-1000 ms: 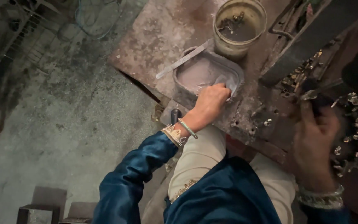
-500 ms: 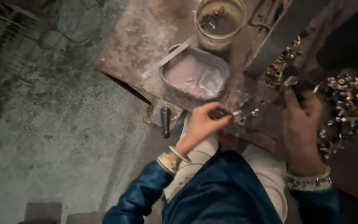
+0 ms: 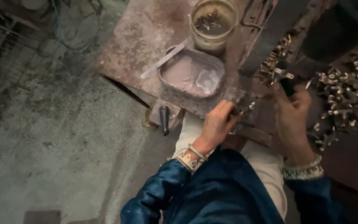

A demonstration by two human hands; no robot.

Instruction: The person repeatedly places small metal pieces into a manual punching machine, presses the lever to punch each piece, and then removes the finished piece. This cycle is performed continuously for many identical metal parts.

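My left hand [image 3: 218, 124] is at the near edge of the rusty metal bench [image 3: 146, 37], fingers pinched on a small metal piece [image 3: 245, 108]. My right hand [image 3: 291, 114] grips a dark handle [image 3: 287, 85] of the bench machine [image 3: 270, 37], just right of my left hand. A shallow oval metal tray [image 3: 191, 76] with pale residue sits just beyond my left hand. Both wrists wear bangles and blue sleeves.
A round tin [image 3: 213, 23] of murky liquid with parts stands behind the tray. A flat metal strip [image 3: 166, 58] leans on the tray's left rim. A heap of small metal fittings [image 3: 349, 95] lies at right. A crank handle [image 3: 164, 118] hangs under the bench; concrete floor [image 3: 54, 137] at left.
My left hand left the tray and came back to the bench's near edge, now pinching a small piece beside the machine. My right hand stays on the handle.
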